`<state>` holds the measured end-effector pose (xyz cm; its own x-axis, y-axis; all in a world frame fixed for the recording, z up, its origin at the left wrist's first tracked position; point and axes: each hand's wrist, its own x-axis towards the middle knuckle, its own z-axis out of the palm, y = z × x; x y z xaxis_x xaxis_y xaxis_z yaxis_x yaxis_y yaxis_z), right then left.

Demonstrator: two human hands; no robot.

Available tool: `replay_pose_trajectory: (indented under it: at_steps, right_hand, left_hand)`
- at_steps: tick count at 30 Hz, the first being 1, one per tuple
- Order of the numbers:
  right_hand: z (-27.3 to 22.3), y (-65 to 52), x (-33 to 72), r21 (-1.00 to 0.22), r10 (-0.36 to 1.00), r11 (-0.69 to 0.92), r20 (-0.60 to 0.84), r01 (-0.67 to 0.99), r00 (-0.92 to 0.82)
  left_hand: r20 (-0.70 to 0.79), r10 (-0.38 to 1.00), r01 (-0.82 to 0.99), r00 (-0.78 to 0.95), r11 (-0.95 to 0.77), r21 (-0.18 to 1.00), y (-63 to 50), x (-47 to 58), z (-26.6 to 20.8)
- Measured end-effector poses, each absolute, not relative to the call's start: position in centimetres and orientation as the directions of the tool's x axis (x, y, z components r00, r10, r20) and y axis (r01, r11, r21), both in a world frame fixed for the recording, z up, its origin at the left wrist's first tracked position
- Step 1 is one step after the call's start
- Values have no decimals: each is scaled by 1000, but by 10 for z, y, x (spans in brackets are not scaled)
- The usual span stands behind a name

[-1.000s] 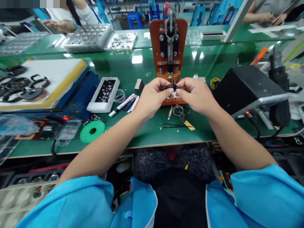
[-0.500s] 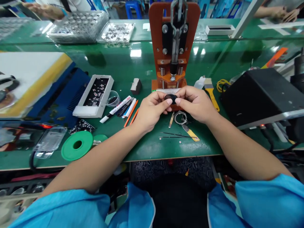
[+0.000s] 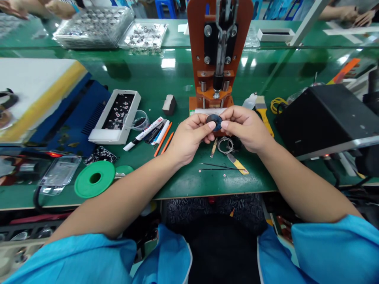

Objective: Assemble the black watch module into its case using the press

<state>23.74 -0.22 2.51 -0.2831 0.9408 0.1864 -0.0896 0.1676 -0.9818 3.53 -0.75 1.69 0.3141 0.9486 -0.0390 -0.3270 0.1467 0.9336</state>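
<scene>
Green bench [image 3: 177, 181] fills the view, with an orange press [image 3: 218, 51] standing at its far middle and a black box [image 3: 322, 114] on the right. Just in front of the press base, the left hand [image 3: 189, 138] and the right hand [image 3: 245, 128] meet around a small dark disc [image 3: 214, 121], each pinching an edge between thumb and fingertips, the other fingers curled loosely; the disc is held just above the bench, its face tilted toward the camera. The grip is only at the rim, so a slip would likely drop the disc among the rings [image 3: 225, 146], tweezers [image 3: 216, 167] and blade [image 3: 237, 164] lying right below, where it could get scratched. A knuckle could also catch the press. Left of the hands, a white tray [image 3: 94, 136] holds small loose bits on a dark inlay, and a clear cup [image 3: 139, 120] beside it shows something dark at the bottom, too small to tell. Pens [image 3: 154, 134] lie next to it, a green spool [image 3: 94, 178] sits near left. Far left, clear trays [image 3: 94, 27] hold rows of small parts, near another person's hands [image 3: 56, 8].
</scene>
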Motion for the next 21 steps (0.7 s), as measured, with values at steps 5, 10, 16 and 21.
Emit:
replay_pose_trajectory:
  at_steps: [5, 10, 16, 21]
  right_hand:
    - [25, -1, 238, -980, 938, 141, 176, -138, -298]
    - [25, 0, 240, -985, 953, 67, 111, -159, -283]
    - [25, 0, 241, -983, 961, 15, 64, -181, -269]
    - [24, 0, 240, -984, 960, 24, 71, -175, -272]
  left_hand:
    - [-37, 947, -335, 319, 149, 930, -6, 35, 16]
    - [-42, 942, -326, 332, 156, 933, -6, 34, 14]
    - [-42, 943, -349, 331, 163, 923, -6, 33, 16]
    - [-22, 944, -367, 328, 149, 918, -6, 34, 15]
